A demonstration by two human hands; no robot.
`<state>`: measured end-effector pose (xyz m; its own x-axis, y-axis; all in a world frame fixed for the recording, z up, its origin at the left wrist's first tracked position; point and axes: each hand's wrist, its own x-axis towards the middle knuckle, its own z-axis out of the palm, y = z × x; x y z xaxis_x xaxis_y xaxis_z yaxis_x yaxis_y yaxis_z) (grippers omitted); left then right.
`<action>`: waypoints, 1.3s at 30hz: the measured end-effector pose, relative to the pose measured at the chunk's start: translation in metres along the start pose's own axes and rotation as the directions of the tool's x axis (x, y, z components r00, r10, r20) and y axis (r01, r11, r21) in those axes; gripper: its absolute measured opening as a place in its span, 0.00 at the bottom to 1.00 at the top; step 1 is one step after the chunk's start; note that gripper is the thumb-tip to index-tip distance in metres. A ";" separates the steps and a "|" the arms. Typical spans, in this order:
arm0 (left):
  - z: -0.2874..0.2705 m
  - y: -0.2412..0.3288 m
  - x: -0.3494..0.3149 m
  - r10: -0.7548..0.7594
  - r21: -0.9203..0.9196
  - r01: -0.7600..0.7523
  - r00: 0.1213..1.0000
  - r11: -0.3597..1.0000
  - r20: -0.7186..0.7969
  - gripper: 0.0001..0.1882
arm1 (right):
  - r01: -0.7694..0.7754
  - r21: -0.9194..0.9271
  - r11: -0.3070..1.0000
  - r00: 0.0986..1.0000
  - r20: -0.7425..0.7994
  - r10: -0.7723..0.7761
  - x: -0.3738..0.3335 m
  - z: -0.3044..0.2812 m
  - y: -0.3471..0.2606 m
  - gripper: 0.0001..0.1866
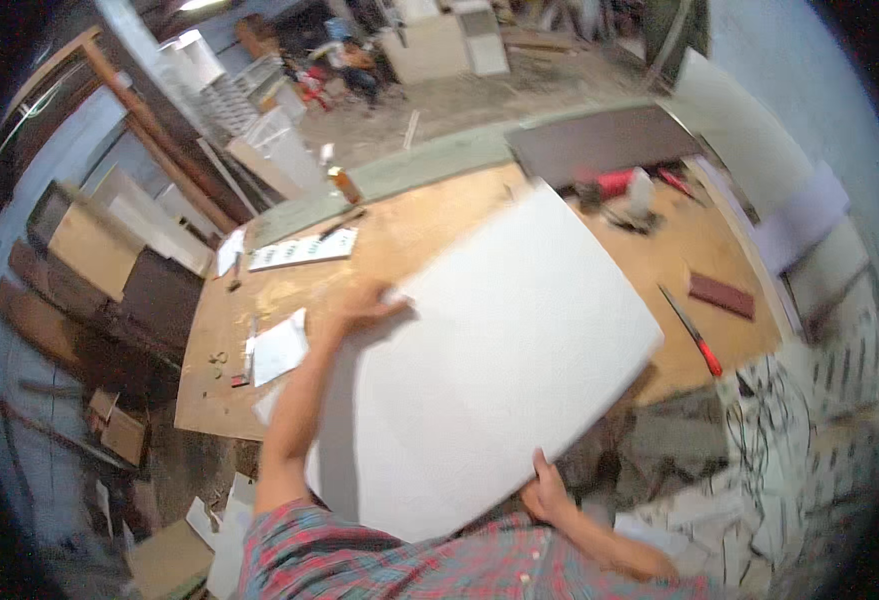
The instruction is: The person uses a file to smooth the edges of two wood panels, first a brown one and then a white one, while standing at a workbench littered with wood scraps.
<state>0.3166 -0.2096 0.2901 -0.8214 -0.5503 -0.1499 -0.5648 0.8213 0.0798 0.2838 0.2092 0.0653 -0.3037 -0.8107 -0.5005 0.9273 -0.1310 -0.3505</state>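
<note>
A large white panel (499,360) lies tilted across the wooden worktable (409,225), its near end jutting past the table edge toward my body. My left hand (367,308) grips the panel's left side, with the thumb over the top face. At the near right edge, my right hand (547,490) holds the panel with its thumb up along the rim; the other fingers are hidden underneath. Beneath the left part of the panel, another white surface shows in shadow.
On the table are a bottle (342,184), a white strip with dark marks (302,250), papers (279,347), a red-handled saw (694,335), a maroon block (721,296) and a red power tool (614,185). Boards lean at left; a cable (759,440) lies among scraps at right.
</note>
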 end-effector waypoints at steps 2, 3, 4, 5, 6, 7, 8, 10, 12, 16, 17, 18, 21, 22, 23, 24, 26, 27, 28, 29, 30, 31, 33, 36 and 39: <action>0.057 -0.022 0.022 0.017 -0.397 0.049 0.987 0.916 0.161 0.31 | -0.056 -0.162 0.985 0.992 -0.124 0.036 -0.007 -0.021 0.034 0.26; 0.058 -0.011 0.027 0.045 -0.422 0.046 0.978 0.905 0.204 0.31 | -0.080 -0.251 0.965 0.983 -0.182 0.034 -0.010 -0.032 0.047 0.26; 0.060 -0.002 0.031 0.083 -0.449 0.040 0.964 0.893 0.252 0.31 | -0.112 -0.304 0.946 0.973 -0.226 0.043 -0.010 -0.039 0.056 0.25; 0.071 -0.010 0.034 0.108 -0.476 0.019 0.965 0.879 0.239 0.31 | -0.137 -0.336 0.932 0.968 -0.244 0.054 -0.007 -0.041 0.070 0.25; 0.084 -0.024 0.038 0.133 -0.501 0.002 0.964 0.865 0.232 0.31 | -0.159 -0.341 0.927 0.968 -0.240 0.077 -0.007 -0.041 0.079 0.23; 0.100 -0.030 0.043 0.156 -0.525 -0.015 0.962 0.851 0.225 0.31 | -0.185 -0.348 0.919 0.965 -0.241 0.102 -0.005 -0.039 0.085 0.22; 0.120 -0.036 0.049 0.147 -0.526 -0.022 0.969 0.850 0.197 0.32 | -0.120 -0.319 0.940 0.964 -0.265 0.033 -0.004 -0.034 0.097 0.20; 0.155 -0.034 0.066 0.154 -0.534 -0.057 0.978 0.844 0.138 0.32 | -0.016 -0.293 0.956 0.946 -0.315 -0.080 -0.001 -0.028 0.106 0.19; 0.175 -0.023 0.082 0.195 -0.537 -0.082 0.968 0.840 0.158 0.34 | 0.047 -0.291 0.955 0.924 -0.352 -0.153 0.005 -0.041 0.109 0.20; 0.228 0.006 0.115 0.261 -0.454 -0.228 0.965 0.862 0.010 0.33 | 0.095 -0.395 0.914 0.918 -0.320 -0.234 0.003 -0.066 0.102 0.25; 0.239 0.002 0.118 0.189 -0.466 -0.155 0.982 0.871 0.025 0.33 | 0.077 -0.475 0.877 0.939 -0.262 -0.224 0.005 -0.063 0.092 0.27; 0.250 0.000 0.122 0.138 -0.487 -0.098 0.989 0.868 0.047 0.33 | 0.062 -0.362 0.930 0.916 -0.349 -0.197 0.007 -0.050 0.086 0.25; 0.251 0.019 0.120 0.207 -0.595 -0.087 0.969 0.799 0.136 0.28 | -0.063 -0.346 0.936 0.911 -0.403 -0.088 0.012 -0.079 0.083 0.28; 0.255 0.017 0.121 0.225 -0.591 -0.128 0.970 0.796 0.092 0.27 | -0.095 -0.308 0.947 0.909 -0.414 -0.044 0.017 -0.087 0.086 0.29; 0.252 0.023 0.124 0.185 -0.511 -0.074 0.968 0.857 0.170 0.28 | -0.052 -0.290 0.956 0.917 -0.393 -0.069 0.016 -0.087 0.087 0.29; 0.251 0.022 0.129 0.205 -0.441 -0.118 0.966 0.890 0.155 0.28 | -0.013 -0.277 0.961 0.931 -0.353 -0.089 0.019 -0.083 0.088 0.29; 0.260 0.024 0.139 0.228 -0.310 -0.182 0.966 0.933 0.122 0.29 | -0.007 -0.278 0.960 0.922 -0.374 -0.102 0.022 -0.087 0.087 0.29; 0.266 0.017 0.143 0.227 -0.319 -0.191 0.971 0.928 0.079 0.31 | -0.013 -0.284 0.959 0.922 -0.375 -0.099 0.026 -0.086 0.089 0.28; 0.268 0.024 0.142 0.215 -0.317 -0.181 0.974 0.931 0.076 0.31 | 0.004 -0.457 0.889 0.928 -0.330 -0.173 0.028 -0.103 0.104 0.27; 0.267 0.041 0.140 0.203 -0.324 -0.173 0.977 0.930 0.060 0.31 | 0.028 -0.626 0.779 0.932 -0.266 -0.247 0.034 -0.136 0.127 0.26; 0.256 0.036 0.136 0.140 -0.303 -0.125 0.990 0.945 0.026 0.31 | 0.024 -0.614 0.789 0.943 -0.247 -0.222 0.043 -0.127 0.121 0.25; 0.260 0.012 0.145 0.033 -0.237 -0.015 0.997 0.971 0.071 0.31 | 0.032 -0.599 0.800 0.958 -0.209 -0.195 0.052 -0.113 0.116 0.24; 0.266 0.002 0.147 -0.004 -0.225 -0.001 1.000 0.974 -0.020 0.31 | -0.027 -0.276 0.961 0.967 -0.250 -0.044 0.045 -0.054 0.084 0.21; 0.249 0.051 0.159 -0.003 -0.224 0.019 0.998 0.974 0.068 0.31 | -0.062 -0.231 0.971 0.978 -0.208 0.013 0.062 -0.109 0.101 0.21; 0.249 0.060 0.142 -0.061 -0.225 0.075 0.996 0.972 0.067 0.29 | -0.169 -0.394 0.903 0.976 -0.194 0.098 0.051 -0.102 0.079 0.21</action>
<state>0.1857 -0.2011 0.0277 -0.7780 -0.5885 -0.2199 -0.6282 0.7230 0.2876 0.3194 0.2157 -0.0691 -0.2480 -0.6936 -0.6763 0.8030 0.2433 -0.5440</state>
